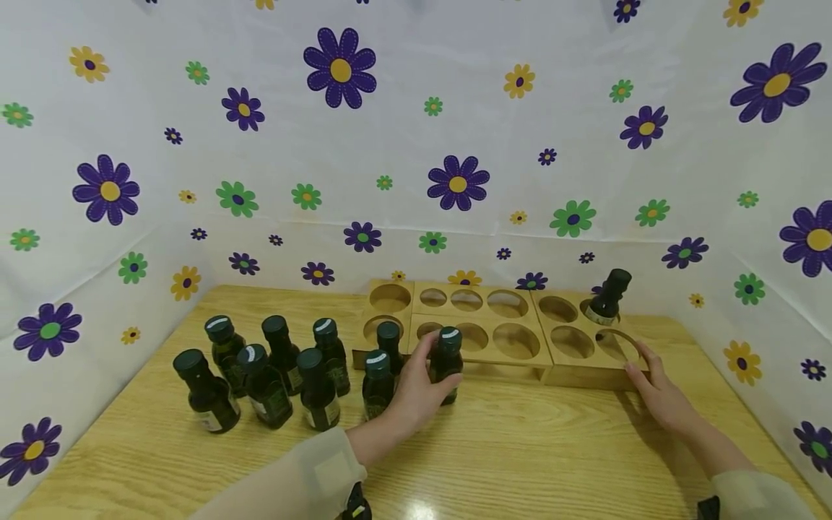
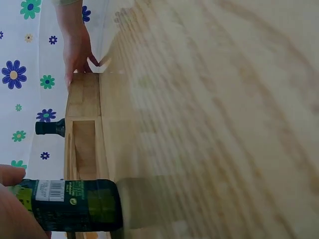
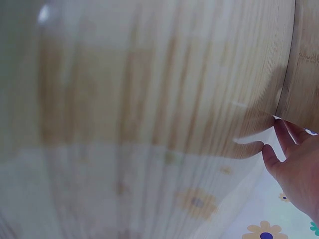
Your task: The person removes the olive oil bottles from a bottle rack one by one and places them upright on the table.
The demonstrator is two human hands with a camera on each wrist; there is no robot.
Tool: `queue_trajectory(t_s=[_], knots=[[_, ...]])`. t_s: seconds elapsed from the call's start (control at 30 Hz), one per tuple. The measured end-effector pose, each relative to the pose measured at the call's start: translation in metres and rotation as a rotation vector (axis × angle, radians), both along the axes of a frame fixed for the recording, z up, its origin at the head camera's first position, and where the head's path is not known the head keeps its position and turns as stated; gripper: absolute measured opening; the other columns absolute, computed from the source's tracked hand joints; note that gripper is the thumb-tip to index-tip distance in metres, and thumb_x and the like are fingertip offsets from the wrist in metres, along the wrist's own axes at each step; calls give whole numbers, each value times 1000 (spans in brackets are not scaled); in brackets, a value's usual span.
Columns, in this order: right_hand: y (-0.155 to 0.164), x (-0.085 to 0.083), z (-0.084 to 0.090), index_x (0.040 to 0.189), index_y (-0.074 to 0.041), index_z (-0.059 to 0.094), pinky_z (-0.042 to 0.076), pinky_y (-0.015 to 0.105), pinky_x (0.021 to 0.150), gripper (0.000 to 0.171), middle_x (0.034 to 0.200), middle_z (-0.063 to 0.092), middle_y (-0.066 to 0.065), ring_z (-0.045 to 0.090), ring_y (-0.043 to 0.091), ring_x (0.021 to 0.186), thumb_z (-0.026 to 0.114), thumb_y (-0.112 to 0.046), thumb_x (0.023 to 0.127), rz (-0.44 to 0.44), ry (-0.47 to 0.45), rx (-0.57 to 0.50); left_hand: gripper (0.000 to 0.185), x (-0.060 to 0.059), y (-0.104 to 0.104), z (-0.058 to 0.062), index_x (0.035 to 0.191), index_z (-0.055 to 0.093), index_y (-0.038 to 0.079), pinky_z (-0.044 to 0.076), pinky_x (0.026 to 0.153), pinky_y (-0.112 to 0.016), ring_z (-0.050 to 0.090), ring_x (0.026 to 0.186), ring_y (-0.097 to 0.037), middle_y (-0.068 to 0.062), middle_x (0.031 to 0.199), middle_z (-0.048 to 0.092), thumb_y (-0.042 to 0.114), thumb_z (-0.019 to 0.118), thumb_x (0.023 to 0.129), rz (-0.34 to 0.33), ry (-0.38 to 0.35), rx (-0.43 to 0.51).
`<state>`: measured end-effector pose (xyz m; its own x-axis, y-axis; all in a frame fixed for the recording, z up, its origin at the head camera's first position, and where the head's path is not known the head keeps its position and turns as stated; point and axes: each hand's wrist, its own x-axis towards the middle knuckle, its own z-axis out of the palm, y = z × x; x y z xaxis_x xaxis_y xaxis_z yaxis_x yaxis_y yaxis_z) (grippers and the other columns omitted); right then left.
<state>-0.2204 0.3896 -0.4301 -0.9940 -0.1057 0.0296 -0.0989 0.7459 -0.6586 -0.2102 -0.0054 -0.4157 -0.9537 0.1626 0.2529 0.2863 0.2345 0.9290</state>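
Gripping a dark green bottle around its body, the left hand holds it upright just in front of the wooden rack, thumb and fingers curled round the glass below the black cap; the left wrist view shows the same bottle with its barcode label beside the thumb. Just to the left of that hand stand two more bottles, one close against the rack and one a little nearer, and farther left a loose cluster of six bottles stands on the counter. Beyond the held bottle the rack's round holes lie in two rows. Across the counter, the right hand rests on the rack's near right corner, fingers fairly straight and grasping nothing, fingertips at the rim of the nearest hole. Just beyond that hand, a single bottle sits tilted in a hole at the rack's far right. Behind everything hangs a white flowered cloth.
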Motion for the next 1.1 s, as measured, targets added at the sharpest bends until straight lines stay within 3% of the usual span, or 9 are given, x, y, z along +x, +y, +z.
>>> queue_trajectory(t_s=[0.17, 0.43, 0.8, 0.97, 1.1], knots=[[1, 2, 0, 150, 5, -9, 21, 77, 92, 66, 146, 1, 45, 20, 70, 121, 23, -35, 108, 1, 0, -4, 70, 4, 2, 11, 148, 34, 17, 37, 101, -55, 36, 134, -31, -9, 147, 37, 11, 72, 90, -20, 84, 47], [1, 3, -1, 150, 6, -9, 22, 76, 93, 66, 147, 1, 44, 21, 68, 123, 23, -35, 108, -3, -7, 2, 72, 5, 7, 46, 149, 32, 22, 29, 108, -55, 28, 139, -23, 0, 152, 31, 12, 72, 89, -60, 165, 34], [3, 4, -3, 151, 4, -10, 21, 77, 93, 68, 147, -1, 44, 20, 69, 122, 22, -37, 107, -6, -18, 2, 69, 0, 34, 88, 148, 35, 23, 31, 108, -50, 32, 137, -17, 5, 149, 36, 22, 72, 90, -167, 178, -73], [2, 3, -2, 151, 4, -10, 21, 77, 93, 68, 147, -1, 44, 20, 69, 122, 22, -37, 108, -2, -15, -3, 65, -3, 55, 99, 147, 37, 25, 34, 108, -41, 35, 135, -11, 9, 147, 39, 24, 70, 92, -217, 180, -123], [-1, 2, 1, 151, 4, -9, 20, 77, 93, 67, 148, 0, 42, 19, 68, 123, 23, -36, 108, -1, -7, -3, 63, -5, 72, 103, 148, 36, 25, 36, 107, -41, 36, 135, -14, 5, 148, 40, 27, 68, 93, -236, 169, -123]])
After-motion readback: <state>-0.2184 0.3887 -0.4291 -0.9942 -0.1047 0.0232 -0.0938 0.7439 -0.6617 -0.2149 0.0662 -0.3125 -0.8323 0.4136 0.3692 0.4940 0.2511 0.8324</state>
